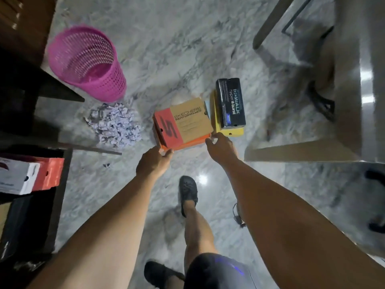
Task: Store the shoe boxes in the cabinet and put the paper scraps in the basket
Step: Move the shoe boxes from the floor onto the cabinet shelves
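A tan and red shoe box lies on the marble floor on top of an orange box. My left hand touches the stack's near left corner and my right hand its near right corner, fingers curled against the edges. Just right of it a black shoe box rests on a yellow box. A heap of crumpled paper scraps sits left of the boxes, below the pink mesh basket. A red and white shoe box lies in the dark cabinet at the left.
A pale table or bench leg stands close on the right, with a chair leg behind it. One stray paper scrap lies near the cabinet front. My feet in black shoes stand just behind the boxes.
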